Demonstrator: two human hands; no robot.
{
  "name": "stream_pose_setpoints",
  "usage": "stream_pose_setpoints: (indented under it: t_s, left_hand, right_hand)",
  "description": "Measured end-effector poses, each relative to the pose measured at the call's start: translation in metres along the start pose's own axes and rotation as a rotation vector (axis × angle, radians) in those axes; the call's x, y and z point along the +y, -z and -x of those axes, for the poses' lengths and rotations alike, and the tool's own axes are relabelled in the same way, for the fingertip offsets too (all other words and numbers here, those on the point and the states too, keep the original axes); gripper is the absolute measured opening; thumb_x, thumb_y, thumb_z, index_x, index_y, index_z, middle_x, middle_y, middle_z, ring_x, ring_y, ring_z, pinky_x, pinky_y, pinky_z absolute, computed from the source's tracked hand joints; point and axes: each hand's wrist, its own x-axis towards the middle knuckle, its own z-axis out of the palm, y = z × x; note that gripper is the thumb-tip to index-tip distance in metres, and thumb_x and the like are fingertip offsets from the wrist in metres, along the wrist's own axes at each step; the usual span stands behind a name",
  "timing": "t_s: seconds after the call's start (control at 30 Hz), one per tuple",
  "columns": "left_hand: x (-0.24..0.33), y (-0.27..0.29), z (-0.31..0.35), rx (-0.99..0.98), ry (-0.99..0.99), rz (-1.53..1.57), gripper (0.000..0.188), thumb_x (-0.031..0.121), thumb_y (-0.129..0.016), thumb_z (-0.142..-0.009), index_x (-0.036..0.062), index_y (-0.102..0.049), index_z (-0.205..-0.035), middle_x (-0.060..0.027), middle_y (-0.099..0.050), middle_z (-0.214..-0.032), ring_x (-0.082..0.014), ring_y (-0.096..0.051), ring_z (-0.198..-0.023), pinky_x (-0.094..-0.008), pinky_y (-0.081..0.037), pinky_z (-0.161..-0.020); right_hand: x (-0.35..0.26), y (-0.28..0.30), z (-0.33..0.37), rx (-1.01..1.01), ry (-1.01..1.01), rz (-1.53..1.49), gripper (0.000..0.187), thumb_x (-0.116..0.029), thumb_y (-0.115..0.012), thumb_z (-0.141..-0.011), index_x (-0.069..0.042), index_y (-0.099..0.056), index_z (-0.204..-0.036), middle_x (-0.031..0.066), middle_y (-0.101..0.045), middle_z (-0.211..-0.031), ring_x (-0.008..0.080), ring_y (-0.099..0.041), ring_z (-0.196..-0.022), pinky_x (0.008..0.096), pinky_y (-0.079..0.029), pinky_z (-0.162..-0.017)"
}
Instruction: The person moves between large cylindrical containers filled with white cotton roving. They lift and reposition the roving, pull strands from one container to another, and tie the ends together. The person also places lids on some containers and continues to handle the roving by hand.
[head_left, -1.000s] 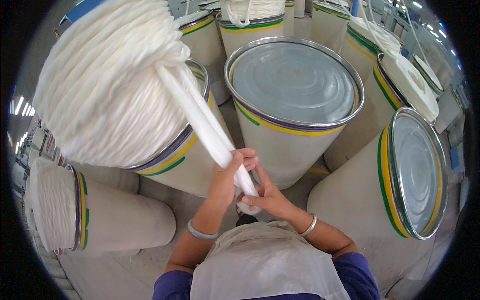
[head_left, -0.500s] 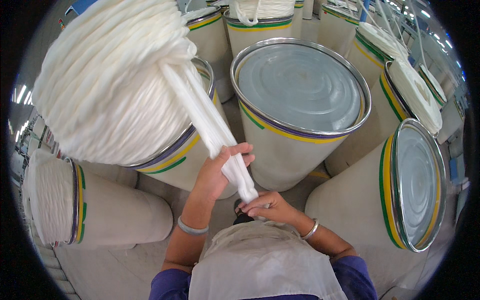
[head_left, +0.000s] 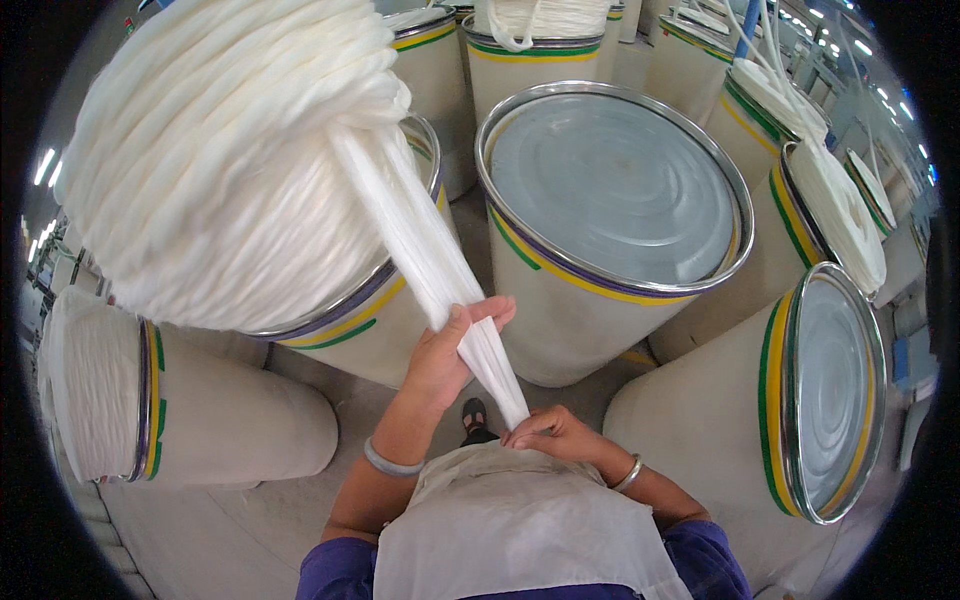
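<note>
A broad band of white fibre sliver [head_left: 408, 235] runs down from a big coiled heap of sliver [head_left: 225, 150] that bulges over the rim of a can [head_left: 352, 318] at the left. Around the band, part way down, is my left hand [head_left: 440, 362], palm up, thumb on one side and fingers behind it. The band narrows below that hand. Its lower end is pinched between the thumb and fingers of my right hand [head_left: 556, 434], close to my apron [head_left: 520, 530]. Between both hands the sliver is taut and slanting.
A can with a grey inner plate [head_left: 615, 185] stands ahead. Another such can [head_left: 700, 400] is at the right, and a sliver-filled can [head_left: 240, 410] at the left. Several more cans fill the back, with sliver strands [head_left: 775, 60] rising at the upper right. My foot [head_left: 474, 412] shows on the floor.
My right hand has moved slightly down and right, pulling the sliver's lower end straighter and thinner. My left hand has shifted a little down and right. The view has tilted slightly.
</note>
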Motion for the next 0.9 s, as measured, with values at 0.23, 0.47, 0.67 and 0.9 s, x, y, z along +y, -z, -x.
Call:
stream_pose_setpoints:
  t_s: [0.23, 0.47, 0.67, 0.9]
  left_hand:
    - [0.004, 0.008, -0.002, 0.036, 0.022, 0.024, 0.056, 0.037, -0.038, -0.102, -0.0127, -0.047, -0.128, -0.0233, -0.049, -0.136, -0.0332, -0.043, -0.132, -0.0425, -0.032, -0.113]
    - [0.005, 0.011, -0.001, 0.089, 0.005, 0.081, 0.058, 0.04, -0.039, -0.102, -0.0101, -0.048, -0.129, -0.022, -0.045, -0.141, -0.034, -0.042, -0.133, -0.0434, -0.035, -0.11]
    - [0.0, 0.011, -0.003, -0.026, 0.037, 0.072, 0.054, 0.042, -0.043, -0.1, -0.0019, -0.05, -0.131, -0.0211, -0.04, -0.146, -0.0373, -0.04, -0.134, -0.0478, -0.034, -0.109]
    - [0.003, 0.013, -0.003, -0.062, 0.043, 0.063, 0.052, 0.043, -0.045, -0.099, 0.0014, -0.054, -0.129, -0.0218, -0.038, -0.147, -0.0395, -0.039, -0.134, -0.05, -0.034, -0.109]
  right_hand:
    - [0.037, 0.013, 0.01, -0.065, -0.136, -0.33, 0.015, -0.014, -0.07, -0.087, 0.0, -0.073, -0.092, 0.0071, -0.073, -0.09, 0.0147, -0.066, -0.086, 0.0303, -0.051, -0.083]
    - [0.109, 0.057, 0.056, 0.121, -0.454, -0.495, 0.019, -0.015, -0.07, -0.085, 0.001, -0.072, -0.096, 0.0096, -0.072, -0.094, 0.0171, -0.065, -0.088, 0.0311, -0.05, -0.084]
    - [0.137, 0.031, 0.024, 0.222, -0.811, -0.005, 0.052, -0.045, -0.061, -0.091, -0.001, -0.064, -0.119, 0.0043, -0.068, -0.108, 0.0161, -0.06, -0.099, 0.0311, -0.046, -0.088]
    - [0.109, 0.024, 0.001, -0.3, -0.508, -0.267, 0.053, -0.047, -0.056, -0.092, -0.004, -0.063, -0.123, 0.0048, -0.063, -0.122, 0.0152, -0.059, -0.1, 0.0289, -0.044, -0.091]
